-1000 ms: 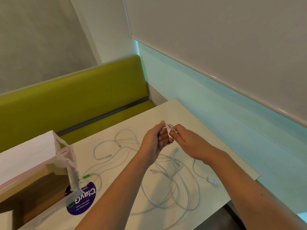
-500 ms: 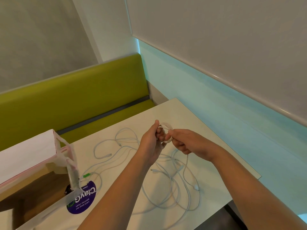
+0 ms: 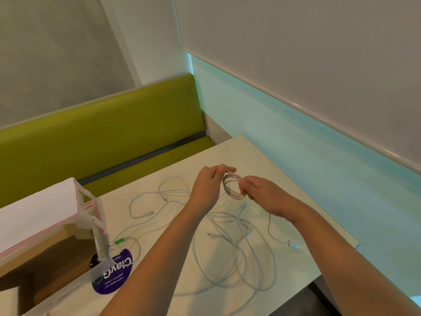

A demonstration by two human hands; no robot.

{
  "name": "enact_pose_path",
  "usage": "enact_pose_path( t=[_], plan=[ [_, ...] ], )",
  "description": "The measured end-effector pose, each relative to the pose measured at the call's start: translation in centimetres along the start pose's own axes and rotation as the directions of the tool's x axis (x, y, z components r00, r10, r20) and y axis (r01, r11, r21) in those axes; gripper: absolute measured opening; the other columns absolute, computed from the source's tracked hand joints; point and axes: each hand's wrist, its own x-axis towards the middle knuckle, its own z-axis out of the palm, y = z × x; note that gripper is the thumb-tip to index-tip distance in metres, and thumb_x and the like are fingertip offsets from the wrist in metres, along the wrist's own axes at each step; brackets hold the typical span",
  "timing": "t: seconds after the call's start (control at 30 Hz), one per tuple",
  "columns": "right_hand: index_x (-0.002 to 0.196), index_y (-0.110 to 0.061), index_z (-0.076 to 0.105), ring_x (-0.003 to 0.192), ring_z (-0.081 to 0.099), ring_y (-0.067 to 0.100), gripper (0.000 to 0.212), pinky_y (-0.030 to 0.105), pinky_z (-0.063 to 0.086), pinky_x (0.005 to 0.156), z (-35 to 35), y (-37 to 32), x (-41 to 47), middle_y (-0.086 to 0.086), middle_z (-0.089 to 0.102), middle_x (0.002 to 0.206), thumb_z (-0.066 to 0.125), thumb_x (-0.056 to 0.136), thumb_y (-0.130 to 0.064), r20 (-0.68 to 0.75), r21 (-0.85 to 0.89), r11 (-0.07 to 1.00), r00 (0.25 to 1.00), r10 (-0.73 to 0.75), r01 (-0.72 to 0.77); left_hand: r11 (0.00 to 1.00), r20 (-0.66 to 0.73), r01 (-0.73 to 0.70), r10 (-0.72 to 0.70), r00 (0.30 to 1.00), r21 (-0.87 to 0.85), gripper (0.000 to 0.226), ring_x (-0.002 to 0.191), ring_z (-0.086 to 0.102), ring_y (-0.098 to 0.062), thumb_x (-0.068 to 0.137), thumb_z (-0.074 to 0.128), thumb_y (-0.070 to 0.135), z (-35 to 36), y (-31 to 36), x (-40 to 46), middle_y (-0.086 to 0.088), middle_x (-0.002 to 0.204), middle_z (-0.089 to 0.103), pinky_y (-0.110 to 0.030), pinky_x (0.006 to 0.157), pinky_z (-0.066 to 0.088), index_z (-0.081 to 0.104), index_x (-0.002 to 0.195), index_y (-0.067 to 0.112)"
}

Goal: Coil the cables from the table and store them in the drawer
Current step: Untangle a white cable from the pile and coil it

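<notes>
Now both hands are winding a small white coil (image 3: pixel 232 187) above the far middle of the table (image 3: pixel 262 156).

Left hand (image 3: pixel 208 188) is pinching the coil's top between thumb and fingertips; right hand (image 3: pixel 262 193) is curling its fingers round the coil's near-right side, so the loops are hanging between the two. Its tail is trailing down to a white plug (image 3: pixel 295 244) lying near the table's right edge. Cable is looking light, limp and smooth, likely to spring open unless every loop is being pinched together at one spot. Loose cables (image 3: pixel 227 247) are sprawling tangled across the near table, apt to snag. Drawer unit (image 3: pixel 45 215) is standing at left; bare tabletop is showing beyond the hands.
</notes>
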Motion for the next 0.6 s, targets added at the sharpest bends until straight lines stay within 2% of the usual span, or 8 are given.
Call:
enact_pose_path(
  t=[0.07,0.13,0.17,0.23,0.3,0.37,0.47,0.6],
  plan=[
    [0.079,-0.023,0.051,0.066,0.044,0.01,0.035,0.028,0.036,0.064,0.1,0.0,0.3,-0.008,0.05,0.072,0.032,0.104,-0.037,-0.059,-0.079,0.997,0.998,0.014,-0.019,0.998,0.003,0.051,-0.051,0.999,-0.024,0.039,0.108,0.055,-0.011,0.107,0.033,0.025,0.3,0.2,-0.2,0.001,0.103,0.06,-0.016,0.085,0.037,0.07,0.119,0.019],
    [0.08,-0.025,0.051,0.067,0.046,0.011,0.035,0.032,0.037,0.067,0.0,0.2,0.5,-0.008,0.052,0.073,0.031,0.104,-0.039,-0.103,-0.123,0.992,0.994,0.029,-0.042,0.99,0.044,0.109,-0.106,0.993,-0.092,0.038,0.109,0.055,-0.028,0.106,0.034,0.021,0.5,0.2,-0.2,-0.018,0.113,0.063,-0.027,0.087,0.041,0.065,0.126,0.018],
    [0.08,-0.024,0.051,0.068,0.046,0.012,0.035,0.032,0.037,0.067,0.0,0.3,0.6,-0.008,0.052,0.073,0.031,0.104,-0.039,-0.116,-0.123,0.991,0.993,0.031,-0.046,0.987,0.074,0.119,-0.112,0.991,-0.109,0.037,0.098,0.058,-0.028,0.105,0.035,0.02,0.5,0.2,-0.3,-0.022,0.106,0.062,-0.026,0.08,0.042,0.063,0.129,0.017],
    [0.08,-0.022,0.052,0.066,0.044,0.011,0.035,0.029,0.035,0.064,-0.1,0.2,0.6,-0.007,0.051,0.073,0.032,0.105,-0.037,-0.126,-0.082,0.996,0.992,0.025,-0.035,0.991,0.128,0.095,-0.082,0.988,-0.095,0.035,0.077,0.058,-0.015,0.104,0.04,0.017,0.4,0.1,-0.4,-0.009,0.089,0.063,-0.021,0.071,0.046,0.058,0.134,0.017],
    [0.08,-0.019,0.053,0.062,0.041,0.01,0.036,0.025,0.032,0.059,-0.3,0.0,0.5,-0.006,0.048,0.069,0.033,0.105,-0.035,-0.119,-0.017,1.0,0.993,0.017,-0.019,1.0,0.127,0.018,-0.015,0.992,-0.024,0.036,0.075,0.062,-0.012,0.102,0.048,0.014,0.4,-0.3,-0.2,-0.001,0.082,0.065,-0.027,0.079,0.056,0.056,0.137,0.017],
    [0.079,-0.018,0.053,0.057,0.037,0.009,0.036,0.023,0.029,0.057,-0.6,-0.1,0.4,-0.006,0.044,0.065,0.033,0.105,-0.033,-0.099,0.045,0.999,0.995,0.011,-0.006,0.999,0.074,-0.043,0.041,0.996,0.019,0.035,0.075,0.067,-0.016,0.099,0.055,0.011,0.3,-0.8,0.0,0.0,0.079,0.068,-0.036,0.086,0.057,0.059,0.133,0.017],
    [0.079,-0.017,0.054,0.052,0.033,0.008,0.036,0.021,0.029,0.053,-1.1,-0.3,0.0,-0.007,0.041,0.06,0.034,0.105,-0.033,-0.063,0.126,0.992,0.998,0.016,-0.008,0.997,-0.024,-0.059,0.058,0.998,-0.049,0.032,0.07,0.068,-0.016,0.093,0.064,0.007,0.2,-1.1,0.0,0.003,0.075,0.069,-0.039,0.084,0.059,0.066,0.125,0.013],
    [0.079,-0.017,0.054,0.048,0.03,0.005,0.036,0.016,0.028,0.047,-1.5,-0.7,-0.3,-0.01,0.039,0.056,0.035,0.105,-0.033,-0.038,0.204,0.979,0.999,0.017,-0.009,0.99,-0.16,-0.073,0.053,0.986,-0.122,0.028,0.073,0.071,-0.017,0.089,0.07,0.008,0.7,-1.5,0.0,-0.003,0.081,0.071,-0.037,0.081,0.06,0.072,0.115,0.017]
  ],
)
